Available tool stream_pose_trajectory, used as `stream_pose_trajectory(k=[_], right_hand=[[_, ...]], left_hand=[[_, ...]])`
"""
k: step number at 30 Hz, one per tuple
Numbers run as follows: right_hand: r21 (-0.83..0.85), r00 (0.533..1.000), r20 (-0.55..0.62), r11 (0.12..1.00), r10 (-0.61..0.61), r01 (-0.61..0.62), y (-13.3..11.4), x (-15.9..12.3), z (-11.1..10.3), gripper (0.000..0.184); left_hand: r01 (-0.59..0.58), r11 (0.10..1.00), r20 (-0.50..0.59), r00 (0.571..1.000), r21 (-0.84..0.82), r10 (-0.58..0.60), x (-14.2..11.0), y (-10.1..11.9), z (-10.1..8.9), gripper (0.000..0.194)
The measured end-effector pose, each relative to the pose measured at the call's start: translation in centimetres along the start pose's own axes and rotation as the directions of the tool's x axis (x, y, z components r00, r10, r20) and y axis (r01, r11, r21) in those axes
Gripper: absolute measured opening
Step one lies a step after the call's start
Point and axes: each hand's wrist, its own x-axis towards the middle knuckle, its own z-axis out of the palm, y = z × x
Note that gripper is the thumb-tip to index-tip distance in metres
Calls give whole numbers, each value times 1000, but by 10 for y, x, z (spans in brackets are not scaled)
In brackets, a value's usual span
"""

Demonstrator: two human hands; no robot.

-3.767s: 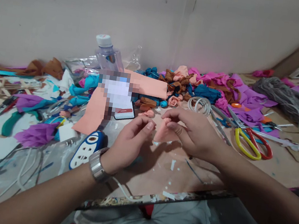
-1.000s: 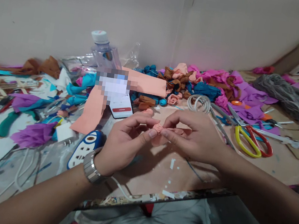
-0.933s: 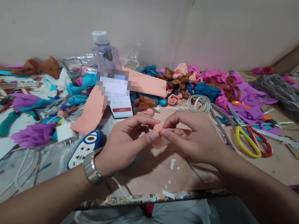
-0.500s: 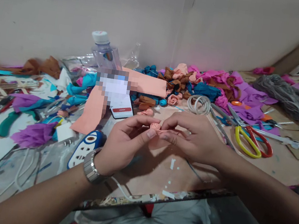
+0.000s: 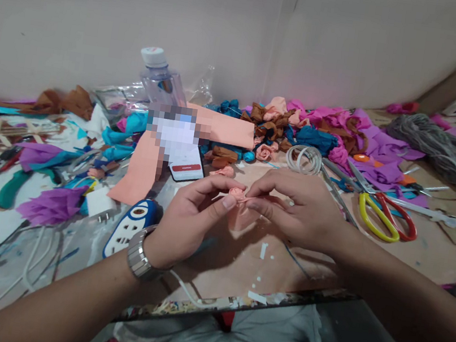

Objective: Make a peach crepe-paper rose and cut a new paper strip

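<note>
A small rose of peach crepe paper [image 5: 235,193] is pinched between the thumb and forefinger of my left hand [image 5: 199,207]. My right hand [image 5: 291,206] grips the loose strip running from the rose, its thumb and forefinger close to the left fingertips. Part of that peach paper hangs below the fingers, and the rest is hidden behind my right hand. Just beyond the hands lies another peach paper rose [image 5: 223,171]. Two flat peach crepe strips [image 5: 137,172] rest near the phone [image 5: 185,167].
Scissors with yellow and red handles [image 5: 379,216] lie to the right, beside a tape roll [image 5: 303,159]. Paper flowers [image 5: 318,141] heap along the wall. A bottle [image 5: 162,81], a power strip [image 5: 131,228] and green-handled pliers [image 5: 15,188] stand or lie leftward. Grey yarn [image 5: 440,151] sits far right.
The peach strip, earlier held loosely in the right hand with the left hand apart, is now coiled into a rose held by both hands. Lately the rose has turned slightly in the fingers.
</note>
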Motion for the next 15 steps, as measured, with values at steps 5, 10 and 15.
stream_pose_trajectory(k=[5, 10, 15], right_hand=[[-20, 1000, -9, 1000, 3, -3, 0, -1, 1, 8], [2, 1000, -25, 1000, 10, -10, -1, 0, 0, 10], [8, 999, 4, 999, 33, -33, -6, 0, -1, 15]], left_hand=[[3, 1000, 2, 1000, -7, -3, 0, 2, 2, 15], [16, 1000, 12, 1000, -6, -16, 0, -1, 1, 14], [40, 999, 28, 999, -4, -40, -2, -3, -1, 16]])
